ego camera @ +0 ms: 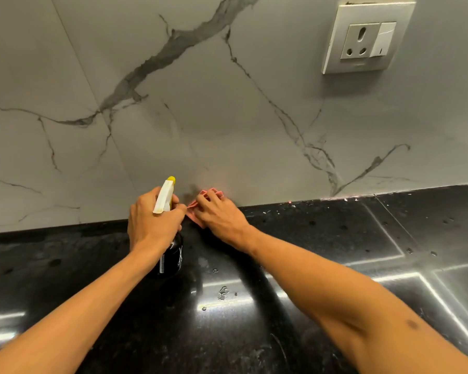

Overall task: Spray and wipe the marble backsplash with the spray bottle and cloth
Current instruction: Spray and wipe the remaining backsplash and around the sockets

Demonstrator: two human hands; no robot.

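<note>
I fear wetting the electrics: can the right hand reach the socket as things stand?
Probably yes: the right hand holds the cloth low on the backsplash, and only bare marble lies between it and the socket.

Black polished countertop (65, 265) fills the lower frame, glossy, with streaks of reflected light; thin seam lines (384, 230) cross its right part; scattered droplets (222, 292) and dull spots on the surface; small pale crumbs (346, 198) along its back edge at right; white socket plate (368, 36) upper right, three-pin outlet (360, 41) on its left half, rocker switch (383, 39) just beside it on the right.
</note>
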